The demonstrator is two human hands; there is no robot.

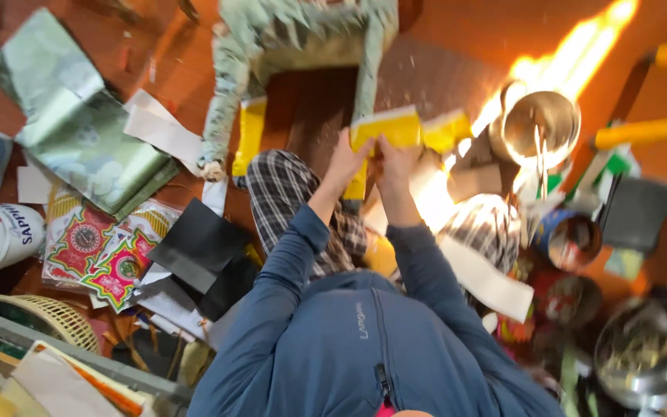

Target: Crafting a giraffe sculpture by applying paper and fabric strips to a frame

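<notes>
Both hands, the left hand and the right hand, pinch the lower edge of a yellow paper sheet, fingers closed on it, just below the paper-covered frame. It looks light, thin, floppy and tearable; edges seem safest.

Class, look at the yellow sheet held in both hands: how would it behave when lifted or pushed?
The yellow sheet looks thin, so probably light and floppy. Both the left hand and right hand pinch its lower edge, suggesting it bends unsupported. It likely creases or tears easily.
</notes>
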